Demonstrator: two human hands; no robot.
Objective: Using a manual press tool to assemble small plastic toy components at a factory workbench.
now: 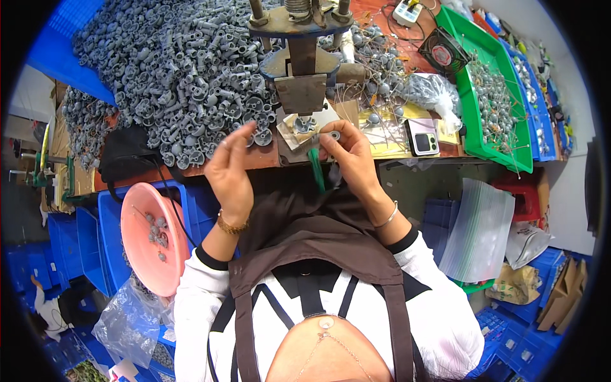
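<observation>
While the left hand (230,170) hovers with fingers apart, the right hand (349,156) pinches a small grey cap (333,135) below the press (301,76) at twelve o'clock; seating it needs steady alignment.

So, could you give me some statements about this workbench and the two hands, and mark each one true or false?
1. The left hand touches a grey part at the edge of the heap of grey plastic parts. True.
2. The right hand is empty. False: it pinches a small grey ring-shaped part, with a green strip hanging below it.
3. The pink basin is on the person's right. False: it is on the left, holding a few grey parts.
4. A green tray lies at the right of the bench. True.
</observation>
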